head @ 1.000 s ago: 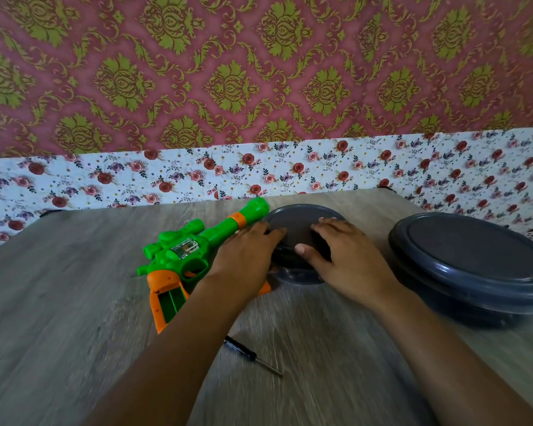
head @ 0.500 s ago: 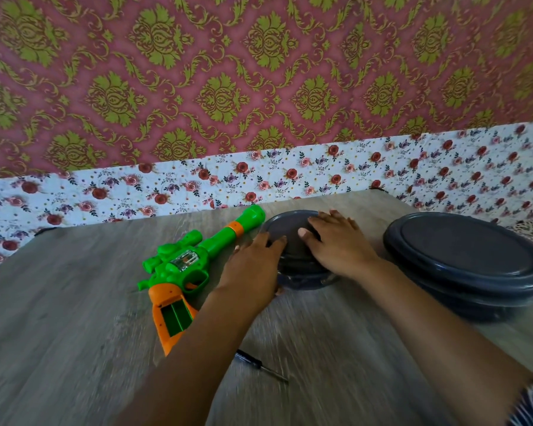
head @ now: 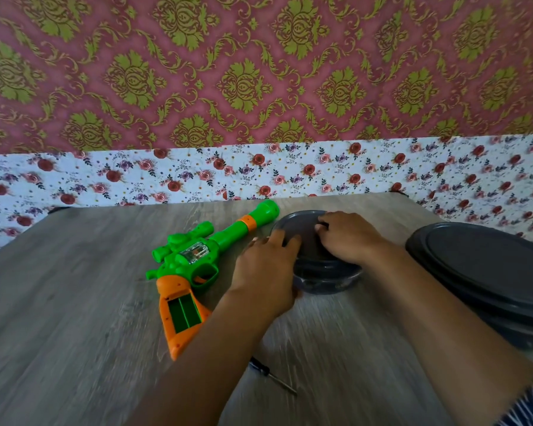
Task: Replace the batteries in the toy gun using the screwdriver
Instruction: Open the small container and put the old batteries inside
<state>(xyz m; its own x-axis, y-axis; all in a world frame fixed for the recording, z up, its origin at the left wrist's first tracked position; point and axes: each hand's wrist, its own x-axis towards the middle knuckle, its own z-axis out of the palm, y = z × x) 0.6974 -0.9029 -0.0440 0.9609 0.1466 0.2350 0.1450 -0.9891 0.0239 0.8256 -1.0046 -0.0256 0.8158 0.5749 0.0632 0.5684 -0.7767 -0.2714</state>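
Toy gun [head: 197, 265] left of small container [head: 323, 272], screwdriver [head: 271, 375] nearer.

"A home, you reckon?"

"Looks like one. Red-and-gold damask wallpaper [head: 259, 66], a flowered paper strip [head: 290, 173] below it, a wood-grain table [head: 59, 302] pushed to the wall, lidded grey food containers [head: 490, 272], and a plastic toy gun [head: 197, 256]."

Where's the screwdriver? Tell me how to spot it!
Start at the green and orange toy gun lying on the grey wooden table. Look just past the bottom of its orange grip, toward the person, beside the left forearm. The screwdriver lies flat there: tiny, with a black handle and thin metal shaft, the only slim thing around.
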